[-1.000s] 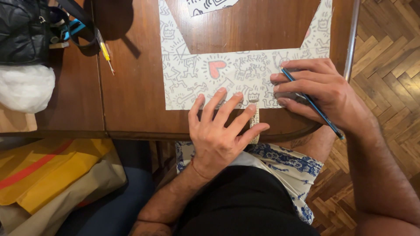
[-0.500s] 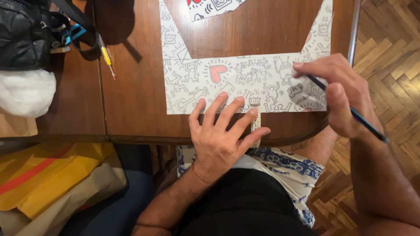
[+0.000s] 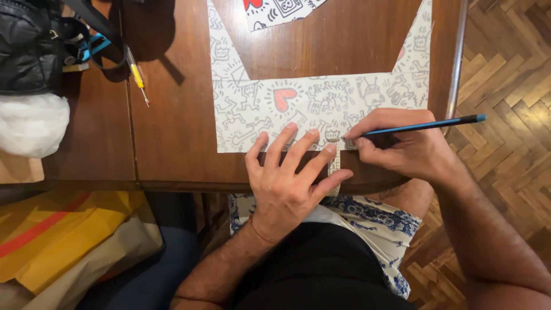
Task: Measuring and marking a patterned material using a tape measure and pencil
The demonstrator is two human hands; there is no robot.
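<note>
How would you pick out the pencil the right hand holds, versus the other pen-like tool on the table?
Start at the brown wooden table, then the doodle-printed paper along its near edge. The blue pencil lies almost level in the right hand, tip at the paper's lower edge. The yellow-handled tool lies loose, far left by the black bag.

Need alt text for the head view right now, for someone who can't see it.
Seen from above, the right hand holds a blue pencil with its tip on the lower edge of doodle-printed paper on a wooden table. The left hand lies flat, pinning the paper and a tape measure at the table's edge.
</note>
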